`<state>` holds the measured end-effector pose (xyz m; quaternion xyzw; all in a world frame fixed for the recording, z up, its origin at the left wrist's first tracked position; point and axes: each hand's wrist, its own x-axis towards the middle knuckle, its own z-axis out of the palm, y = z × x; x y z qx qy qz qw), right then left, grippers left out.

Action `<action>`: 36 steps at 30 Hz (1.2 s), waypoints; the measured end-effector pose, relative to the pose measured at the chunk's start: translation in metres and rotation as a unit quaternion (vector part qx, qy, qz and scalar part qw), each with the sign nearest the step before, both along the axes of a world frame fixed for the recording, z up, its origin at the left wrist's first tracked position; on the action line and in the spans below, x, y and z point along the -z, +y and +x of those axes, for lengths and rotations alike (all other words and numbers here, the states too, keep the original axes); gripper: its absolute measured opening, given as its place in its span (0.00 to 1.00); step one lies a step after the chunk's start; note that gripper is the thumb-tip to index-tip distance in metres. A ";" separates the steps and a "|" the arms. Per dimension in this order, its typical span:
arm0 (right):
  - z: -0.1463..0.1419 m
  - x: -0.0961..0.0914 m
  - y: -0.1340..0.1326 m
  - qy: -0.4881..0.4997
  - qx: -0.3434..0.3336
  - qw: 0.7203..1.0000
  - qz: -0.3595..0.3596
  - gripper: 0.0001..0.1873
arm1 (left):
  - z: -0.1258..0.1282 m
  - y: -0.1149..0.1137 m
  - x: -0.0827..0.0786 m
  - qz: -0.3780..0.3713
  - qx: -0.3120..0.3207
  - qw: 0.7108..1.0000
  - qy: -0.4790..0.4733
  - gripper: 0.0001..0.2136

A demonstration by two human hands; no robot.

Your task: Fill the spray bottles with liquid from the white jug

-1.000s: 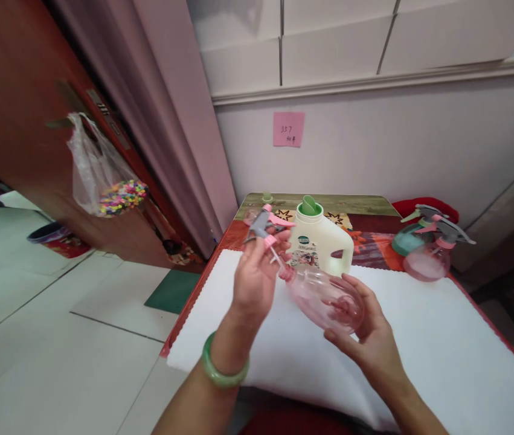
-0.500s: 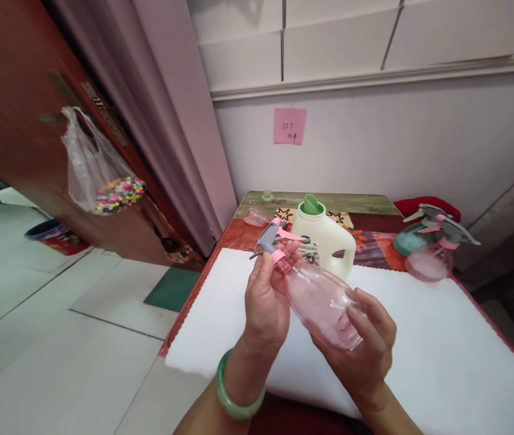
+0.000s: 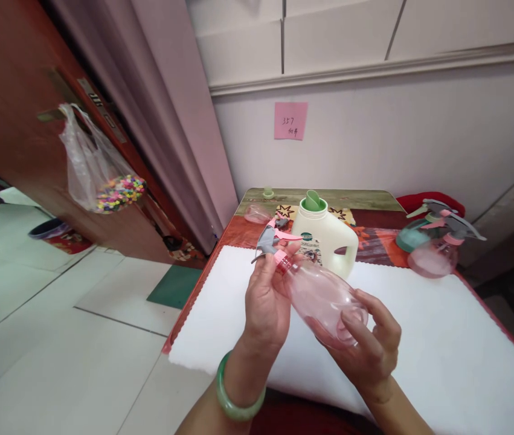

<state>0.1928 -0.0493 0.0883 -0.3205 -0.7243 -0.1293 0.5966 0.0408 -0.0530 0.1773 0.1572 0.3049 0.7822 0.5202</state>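
**Trigger head going onto the pink bottle, both hands engaged**

Working from the head view. I read the step in hand as seating the trigger sprayer head (image 3: 273, 240) on the neck of the pink spray bottle (image 3: 324, 299); the pink collar sits right at the neck, so threading looks under way, though I cannot tell how far it is screwed down.

Hands:
- left hand (image 3: 268, 302): closed around the neck end of the bottle, fingers curled at the collar just under the grey-and-pink trigger. Green bangle (image 3: 237, 402) on that wrist.
- right hand (image 3: 369, 344): cupped under the bottle's base, fingers partly curled against the clear wall, thumb side hidden from me.

The bottle: translucent pink plastic, rounded body, held tilted with the neck up and away, above the white mat (image 3: 442, 350). It looks empty or nearly so; I see no liquid line. Light, smooth, likely slippery in the grip.

Next move, my judgement: the collar wants turning while the right hand keeps the body from spinning, with the head kept square to the neck so the thread does not cross.

Taking the held bottle as landmark: white detergent jug (image 3: 327, 241) with green cap just behind it, touching nothing in hand; two more spray bottles (image 3: 433, 241), one teal and one pink, well off to its right; a small pink piece (image 3: 257, 213) behind and left; a bag of coloured beads (image 3: 102, 175) hanging on the door handle, far left.
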 end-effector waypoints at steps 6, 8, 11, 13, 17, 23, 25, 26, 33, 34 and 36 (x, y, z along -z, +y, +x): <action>-0.005 0.005 0.002 0.043 -0.029 0.998 -0.038 0.34 | 0.007 0.000 0.002 0.007 -0.028 0.999 0.030 0.11; -0.006 0.005 0.002 0.050 -0.029 0.997 -0.048 0.37 | 0.008 0.000 0.003 0.021 -0.027 0.998 0.048 0.10; -0.008 0.002 0.000 0.063 -0.037 0.994 -0.076 0.39 | 0.006 0.000 0.005 0.043 -0.008 0.997 0.059 0.10; -0.010 -0.002 -0.005 0.109 -0.074 0.980 -0.150 0.42 | 0.003 -0.001 0.006 0.056 0.002 0.997 0.062 0.11; -0.013 -0.020 -0.018 0.288 -0.281 0.770 -0.496 0.45 | -0.005 -0.001 0.006 0.079 0.042 0.993 0.072 0.13; -0.011 -0.043 -0.018 0.369 -0.495 0.187 -0.764 0.56 | -0.008 -0.006 0.003 0.121 0.110 0.985 0.053 0.14; -0.013 -0.044 -0.017 0.349 -0.495 0.192 -0.772 0.56 | -0.008 -0.007 0.003 0.120 0.077 0.988 0.067 0.13; -0.015 -0.042 -0.018 0.352 -0.477 0.256 -0.764 0.54 | -0.008 -0.007 0.004 0.111 0.049 0.990 0.074 0.12; -0.025 -0.015 -0.029 0.232 -0.195 0.857 -0.418 0.55 | -0.012 -0.001 0.009 0.076 -0.036 0.994 0.072 0.10; -0.025 -0.014 -0.029 0.229 -0.195 0.855 -0.422 0.52 | -0.013 -0.001 0.009 0.075 -0.016 0.995 0.063 0.11; -0.022 -0.018 -0.026 0.263 -0.276 0.773 -0.507 0.46 | -0.014 -0.001 0.008 0.076 0.030 0.996 0.042 0.13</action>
